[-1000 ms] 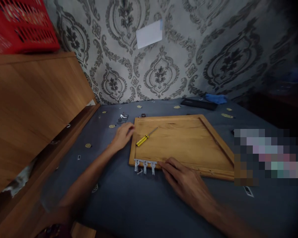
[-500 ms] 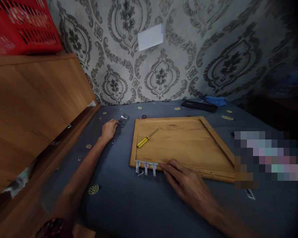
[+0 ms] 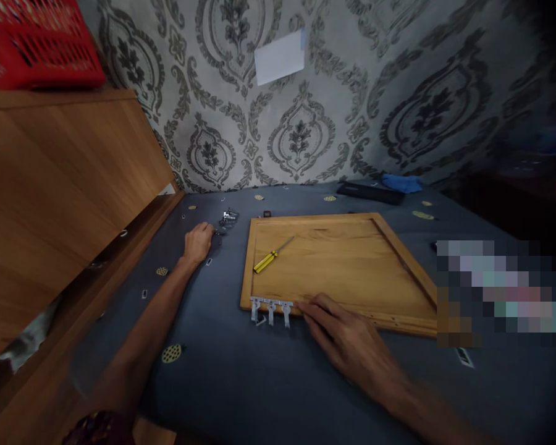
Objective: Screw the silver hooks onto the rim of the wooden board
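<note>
Probably steadying board (image 3: 333, 266) by edge with right hand (image 3: 345, 334), lower centre. Resting left hand (image 3: 198, 243) beside metal bits (image 3: 228, 216), centre-left; cannot tell either grip's closure.

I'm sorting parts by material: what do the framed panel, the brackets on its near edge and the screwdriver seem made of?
Framed panel: wood, perhaps varnished; brown grain shows.
Brackets: probably metal, dull; thin and silvery-grey.
Screwdriver: handle likely smooth plastic, bright yellow; shaft probably metal, thin and grey.
</note>
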The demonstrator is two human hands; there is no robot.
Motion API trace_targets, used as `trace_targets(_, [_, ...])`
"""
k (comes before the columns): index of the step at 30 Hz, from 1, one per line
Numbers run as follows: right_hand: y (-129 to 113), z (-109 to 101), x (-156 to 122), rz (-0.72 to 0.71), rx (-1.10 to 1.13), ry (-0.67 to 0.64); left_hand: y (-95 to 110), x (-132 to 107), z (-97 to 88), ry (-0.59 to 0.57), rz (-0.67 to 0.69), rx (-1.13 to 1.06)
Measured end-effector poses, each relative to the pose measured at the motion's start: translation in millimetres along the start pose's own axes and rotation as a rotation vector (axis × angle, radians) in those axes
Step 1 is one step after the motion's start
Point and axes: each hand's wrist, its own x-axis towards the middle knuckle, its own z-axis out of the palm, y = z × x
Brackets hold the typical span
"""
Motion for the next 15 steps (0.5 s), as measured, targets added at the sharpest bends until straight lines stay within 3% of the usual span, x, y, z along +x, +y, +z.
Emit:
trace_targets(8, [-1,1,-2,0.018,-0.007,-0.054,5,-3,-18.5,0.145,-0.007,-0.075])
trace_targets(12, [0,0,-2,0.044,0.049,-0.056,18,-3,-40.3,0.196,0.107,-0.19])
trace_targets(15, [0,-2,0,0.083,0.125,-0.003,38,-7,-58.7,0.188,0.237,-0.295])
